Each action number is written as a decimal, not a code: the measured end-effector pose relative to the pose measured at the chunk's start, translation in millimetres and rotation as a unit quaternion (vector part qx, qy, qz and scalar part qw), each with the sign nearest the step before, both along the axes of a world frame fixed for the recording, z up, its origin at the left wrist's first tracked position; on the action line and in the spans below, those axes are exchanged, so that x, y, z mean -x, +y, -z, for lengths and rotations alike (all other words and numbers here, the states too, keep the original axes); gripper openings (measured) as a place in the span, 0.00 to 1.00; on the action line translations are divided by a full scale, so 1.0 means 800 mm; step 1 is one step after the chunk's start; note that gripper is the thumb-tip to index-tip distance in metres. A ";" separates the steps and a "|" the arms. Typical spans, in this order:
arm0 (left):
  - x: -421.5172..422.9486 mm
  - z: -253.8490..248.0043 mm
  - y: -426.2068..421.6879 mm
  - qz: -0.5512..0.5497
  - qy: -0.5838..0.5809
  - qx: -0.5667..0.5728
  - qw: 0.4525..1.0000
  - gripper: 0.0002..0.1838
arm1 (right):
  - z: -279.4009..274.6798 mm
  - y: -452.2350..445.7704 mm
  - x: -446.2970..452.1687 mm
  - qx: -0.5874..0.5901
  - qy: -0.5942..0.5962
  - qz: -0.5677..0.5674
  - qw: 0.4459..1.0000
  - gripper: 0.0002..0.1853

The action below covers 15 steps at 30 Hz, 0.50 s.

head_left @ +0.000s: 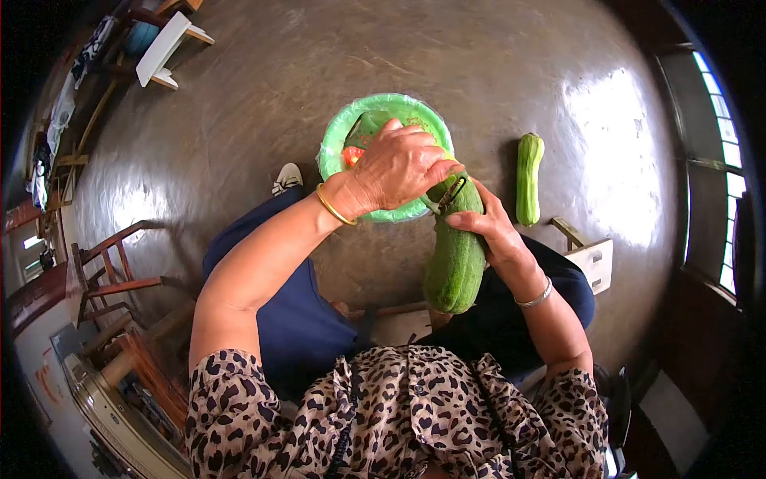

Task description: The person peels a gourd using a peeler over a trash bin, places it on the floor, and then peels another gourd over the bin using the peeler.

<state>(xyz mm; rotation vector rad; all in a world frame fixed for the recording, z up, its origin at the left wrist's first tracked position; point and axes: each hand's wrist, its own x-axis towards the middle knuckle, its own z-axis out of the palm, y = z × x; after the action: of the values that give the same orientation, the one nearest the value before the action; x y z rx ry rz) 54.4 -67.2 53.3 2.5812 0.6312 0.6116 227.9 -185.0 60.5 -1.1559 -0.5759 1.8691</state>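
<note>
Gourd: above the floor, between you and the basin; its long axis runs away from you, blunt end nearest you, far end at the basin's near right rim.
Right hand: wrapped around its upper part, thumb across the skin, probably steadying it.
Slotted blade: on the skin between your thumbs, slot slanting; which hand carries it is unclear.
Left hand: fingers curled, thumb pressed by the far end; what your palm holds is hidden.
Basin: mid-floor, probably placed to catch scraps.
Pale gourd: toward the floor's right edge, lengthwise away from you, likely within reach.
</note>
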 end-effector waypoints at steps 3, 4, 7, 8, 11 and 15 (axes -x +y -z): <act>0.007 0.015 0.007 0.022 0.003 -0.023 0.999 0.15 | 0.002 -0.007 -0.004 0.005 -0.029 0.018 0.999 0.38; 0.013 0.023 0.015 0.022 0.002 -0.021 1.000 0.15 | 0.006 -0.012 -0.009 0.032 -0.011 0.024 0.999 0.37; 0.037 0.039 0.046 -0.015 0.085 -0.067 0.994 0.11 | -0.004 -0.019 -0.016 0.038 -0.002 0.035 0.999 0.36; 0.042 0.047 0.051 -0.015 0.084 -0.067 0.994 0.11 | -0.007 -0.020 -0.018 0.019 -0.008 0.042 0.999 0.34; 0.059 0.079 0.055 -0.053 0.113 -0.085 0.988 0.12 | -0.017 -0.027 -0.024 -0.022 -0.023 0.030 0.999 0.37; 0.066 0.118 0.053 -0.076 0.153 -0.075 0.983 0.15 | -0.036 -0.020 -0.035 -0.041 -0.020 0.041 0.998 0.40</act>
<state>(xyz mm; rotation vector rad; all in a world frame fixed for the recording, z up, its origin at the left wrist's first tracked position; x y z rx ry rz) 1.6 -24.7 -40.7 2.8139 0.9194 0.3184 255.9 -201.1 89.7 -1.1479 -0.6133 1.7414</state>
